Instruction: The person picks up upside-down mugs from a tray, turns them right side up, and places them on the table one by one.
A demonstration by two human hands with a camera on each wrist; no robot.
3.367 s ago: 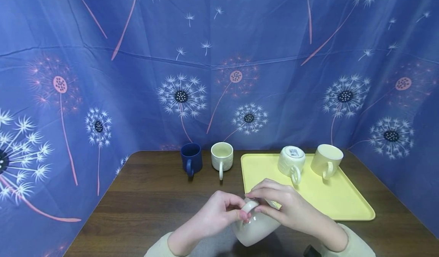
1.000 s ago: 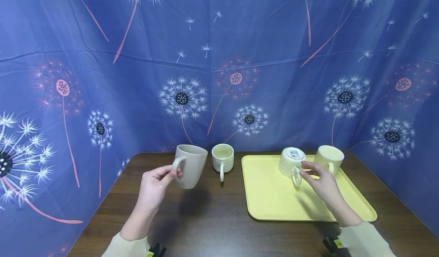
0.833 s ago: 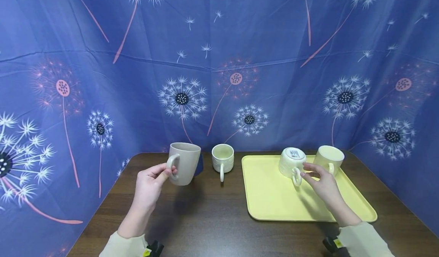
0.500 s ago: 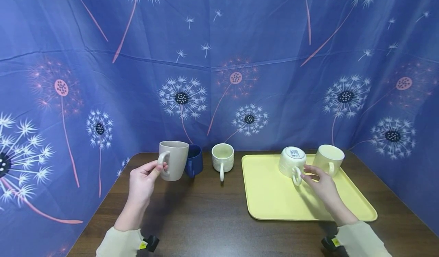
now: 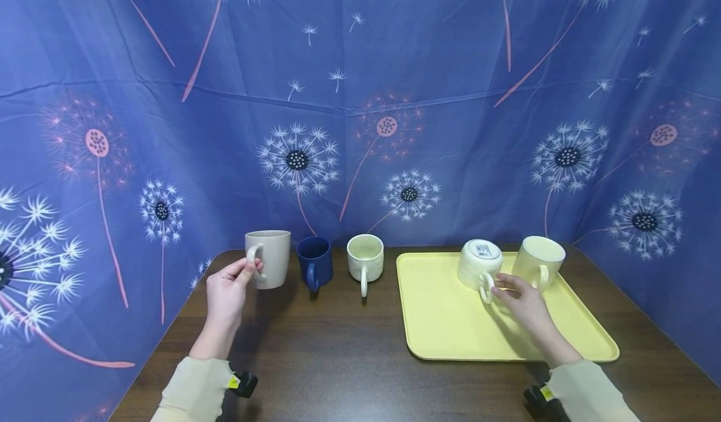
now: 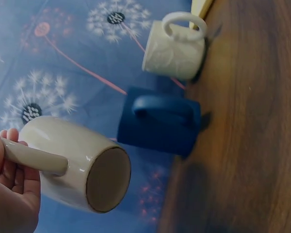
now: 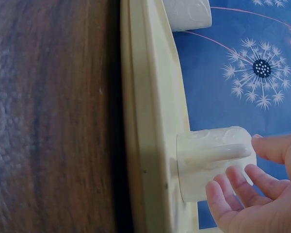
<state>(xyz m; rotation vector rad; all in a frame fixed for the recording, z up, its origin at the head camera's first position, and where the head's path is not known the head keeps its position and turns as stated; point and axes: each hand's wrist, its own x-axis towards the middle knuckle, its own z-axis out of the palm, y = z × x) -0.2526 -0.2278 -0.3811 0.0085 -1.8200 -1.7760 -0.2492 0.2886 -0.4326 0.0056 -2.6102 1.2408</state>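
At the far left of the head view, my left hand (image 5: 226,292) pinches the handle of a light grey-beige mug (image 5: 275,260). This mug is upright, and its underside (image 6: 109,179) shows in the left wrist view, off the table. Just right of it stand a dark blue mug (image 5: 320,263) and a white embossed mug (image 5: 368,259), both mouth up with handles toward me. My right hand (image 5: 524,303) is at the handle of an upside-down white embossed mug (image 5: 472,270) on the yellow tray. In the right wrist view its fingers (image 7: 240,187) are spread beside that handle, not curled round it.
The yellow tray (image 5: 439,322) lies on the right of the brown wooden table (image 5: 327,359). A cream mug (image 5: 529,260) stands upside down on its back right part, close to my right hand. A blue dandelion-print cloth (image 5: 450,128) hangs behind the table.
Both hands were on the tilted beige mug at front centre. The left hand has carried it upright to the far left, past the blue mug. The right hand has moved to the overturned white mug.
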